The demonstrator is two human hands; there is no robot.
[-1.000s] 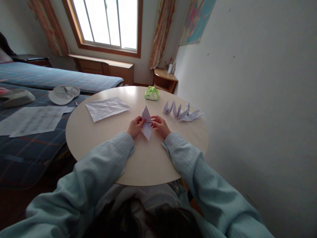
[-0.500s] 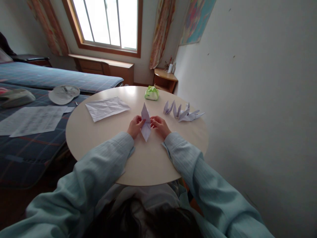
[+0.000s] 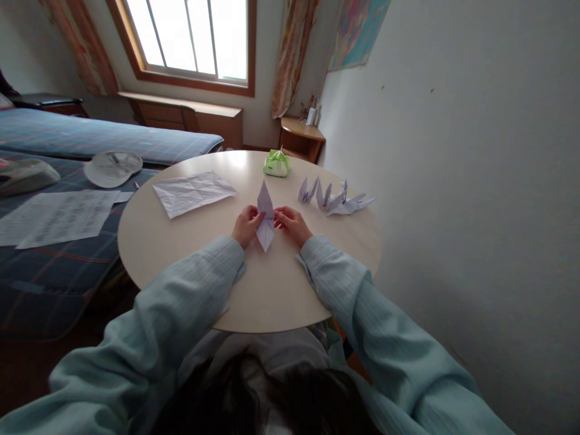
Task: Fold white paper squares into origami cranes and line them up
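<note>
A folded sheet of white paper [image 3: 265, 232], shaped like a long diamond with a crease across its middle, stands between my hands over the round table. My left hand [image 3: 247, 225] pinches its left edge, thumb on the near face and fingers behind. At the right edge, the fingertips of my right hand [image 3: 292, 223] are closed on the paper near its middle. Farther right on the table stand several folded paper cranes [image 3: 333, 198] in a row. A creased, unfolded sheet [image 3: 194, 193] lies to the left of my hands.
The round cream table [image 3: 272, 302] reaches close to the white wall on the right. At its far edge sits a green tissue pack [image 3: 276, 164]. Left of it, a bed [image 3: 58, 278] holds printed sheets [image 3: 67, 216] and a white cap [image 3: 113, 169].
The whole view has tilted slightly, so everything sits a little higher in the picture. Both hands keep their hold on the folded paper, with hardly any other difference.
</note>
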